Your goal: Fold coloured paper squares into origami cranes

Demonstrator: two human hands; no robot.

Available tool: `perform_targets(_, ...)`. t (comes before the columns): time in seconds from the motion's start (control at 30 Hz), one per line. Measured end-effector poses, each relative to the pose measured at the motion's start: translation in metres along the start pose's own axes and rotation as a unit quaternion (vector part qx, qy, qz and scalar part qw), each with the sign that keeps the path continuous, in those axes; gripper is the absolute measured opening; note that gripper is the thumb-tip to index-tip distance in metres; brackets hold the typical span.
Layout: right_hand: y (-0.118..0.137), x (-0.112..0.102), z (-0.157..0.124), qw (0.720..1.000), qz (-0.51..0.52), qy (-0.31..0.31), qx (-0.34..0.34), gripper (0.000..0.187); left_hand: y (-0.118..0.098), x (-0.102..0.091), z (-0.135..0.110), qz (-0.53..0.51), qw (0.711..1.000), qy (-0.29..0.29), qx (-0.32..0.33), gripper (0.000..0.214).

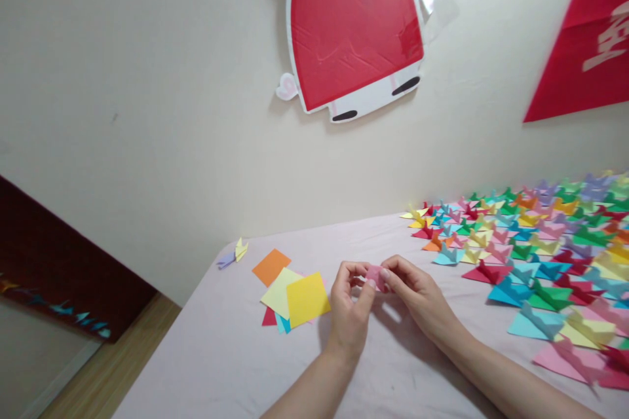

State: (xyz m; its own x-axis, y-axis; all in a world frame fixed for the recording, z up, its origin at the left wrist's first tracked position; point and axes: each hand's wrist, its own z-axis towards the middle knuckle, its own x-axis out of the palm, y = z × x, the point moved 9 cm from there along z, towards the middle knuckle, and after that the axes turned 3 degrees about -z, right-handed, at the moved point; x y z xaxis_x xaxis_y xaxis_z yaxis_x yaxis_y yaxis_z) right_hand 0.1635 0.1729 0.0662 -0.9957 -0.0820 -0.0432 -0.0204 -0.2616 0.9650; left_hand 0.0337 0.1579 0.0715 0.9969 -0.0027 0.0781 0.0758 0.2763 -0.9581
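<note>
A small piece of folded pink paper (376, 277) is pinched between my two hands, just above the cloth-covered surface. My left hand (350, 304) grips its left side between thumb and fingers. On its right side, my right hand (411, 287) holds it the same way. My fingers cover part of the paper, so its exact fold is hard to make out. Left of my left hand lies a loose pile of square paper sheets, with a yellow sheet (308, 300) on top, a pale yellow sheet (278, 293) partly under it and an orange sheet (272, 267) behind.
Rows of colourful folded paper cranes (548, 262) fill the right side of the pale cloth (206, 366). Two folded pieces, one yellow (240, 250) and one purple (227, 260), sit at the far left corner. A wall with a red cartoon cutout (356, 33) rises behind.
</note>
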Motion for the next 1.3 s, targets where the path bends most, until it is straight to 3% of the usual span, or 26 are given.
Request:
perform_targets(0.27,-0.004,-0.001,0.0,1.0,0.02,-0.001,0.004,0.035,-0.001,-0.004,-0.001,0.001,1.0,-0.016,0.014,0.02)
perform_targets(0.5,-0.004,0.001,0.0,0.999,0.032,0.008,0.015,0.035,0.002,0.0,-0.001,-0.003,1.0,0.015,0.012,0.022)
perform_targets(0.73,-0.003,0.003,0.0,0.999,0.024,0.02,0.025,0.038,0.003,0.002,-0.003,-0.025,0.999,0.031,0.01,0.04)
perform_targets(1.1,-0.003,0.001,-0.001,1.0,-0.012,0.01,0.01,0.031,0.0,-0.001,-0.001,0.025,0.999,0.018,0.024,0.023)
perform_targets(1.3,-0.001,-0.005,-0.001,1.0,-0.018,-0.016,-0.009,0.027,0.006,-0.006,0.001,0.036,0.999,-0.025,-0.001,0.014)
